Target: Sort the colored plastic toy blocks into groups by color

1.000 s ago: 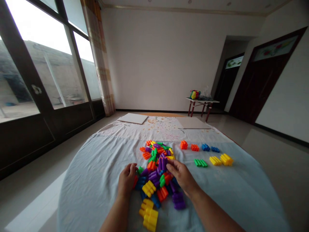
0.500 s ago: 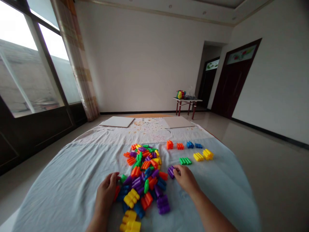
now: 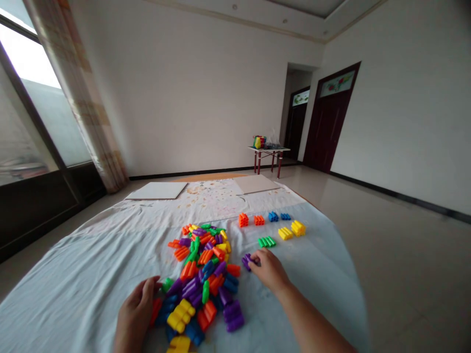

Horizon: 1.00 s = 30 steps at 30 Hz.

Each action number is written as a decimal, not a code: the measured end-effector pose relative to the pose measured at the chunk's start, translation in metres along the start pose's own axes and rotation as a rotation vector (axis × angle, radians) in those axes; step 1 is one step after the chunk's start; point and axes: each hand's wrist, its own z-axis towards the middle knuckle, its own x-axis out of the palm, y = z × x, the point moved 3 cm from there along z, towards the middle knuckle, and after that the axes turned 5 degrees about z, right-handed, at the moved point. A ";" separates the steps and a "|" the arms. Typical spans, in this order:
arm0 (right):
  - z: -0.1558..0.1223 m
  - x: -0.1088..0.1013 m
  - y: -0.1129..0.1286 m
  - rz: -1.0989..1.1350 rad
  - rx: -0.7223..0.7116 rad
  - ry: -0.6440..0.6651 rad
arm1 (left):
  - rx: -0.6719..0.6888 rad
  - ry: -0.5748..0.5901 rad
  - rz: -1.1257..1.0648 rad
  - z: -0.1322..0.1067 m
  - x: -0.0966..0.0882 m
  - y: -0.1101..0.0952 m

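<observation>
My right hand point(image 3: 269, 269) is closed in a pinch on a purple toy building block point(image 3: 247, 262) made of joined tubes, at or just above the cloth. The block sits right of a loose pile of coloured tube-shaped blocks point(image 3: 191, 289). At the pile's left edge, my left hand point(image 3: 137, 309) rests with loosely bent fingers, slightly apart and holding nothing visible. Its fingertips lie beside a green block point(image 3: 168, 285), perhaps touching it. An orange-red block point(image 3: 156, 312) is partly hidden by that hand.
Sorted blocks lie to the right: green point(image 3: 267, 242), yellow point(image 3: 298, 228), orange point(image 3: 243, 220) and blue point(image 3: 273, 216). Two flat boards point(image 3: 157, 190) lie at the far end of the cloth-covered table point(image 3: 320, 274). A small table point(image 3: 270, 149) stands near the doorway.
The camera view has turned to the right, so everything sits further left. My right hand still pinches the purple block; my left hand stays beside the pile.
</observation>
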 end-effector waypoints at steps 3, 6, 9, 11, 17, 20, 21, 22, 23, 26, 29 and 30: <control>0.002 -0.001 0.004 -0.076 0.023 -0.013 | -0.064 0.064 -0.062 0.000 0.002 0.000; 0.004 -0.004 0.005 -0.137 0.053 -0.014 | -0.069 0.055 -0.052 0.000 0.000 0.000; 0.004 -0.016 0.001 -0.158 0.077 -0.011 | -0.071 0.053 -0.060 0.001 0.000 0.002; 0.001 -0.027 -0.004 -0.168 0.074 -0.019 | -0.094 0.067 -0.077 0.002 0.002 0.005; -0.018 -0.047 -0.018 -0.267 0.137 0.024 | -0.099 0.085 -0.088 0.003 0.006 0.008; -0.023 -0.045 -0.021 -0.295 0.172 0.078 | -0.097 0.081 -0.076 0.001 0.005 0.005; -0.023 -0.045 -0.022 -0.289 0.167 0.082 | -0.097 0.077 -0.076 0.001 0.004 0.004; -0.022 -0.045 -0.022 -0.276 0.149 0.074 | -0.097 0.075 -0.080 0.000 0.004 0.003; -0.021 -0.046 -0.021 -0.254 0.115 0.059 | -0.095 0.072 -0.086 0.000 0.004 0.001; -0.018 -0.048 -0.019 -0.139 -0.039 0.042 | -0.090 0.067 -0.088 -0.002 0.004 -0.001; -0.020 -0.045 -0.019 -0.022 -0.108 0.148 | -0.067 0.062 -0.083 -0.004 0.005 -0.001; -0.021 -0.043 -0.020 -0.002 -0.099 0.191 | -0.060 0.060 -0.088 -0.005 0.005 -0.001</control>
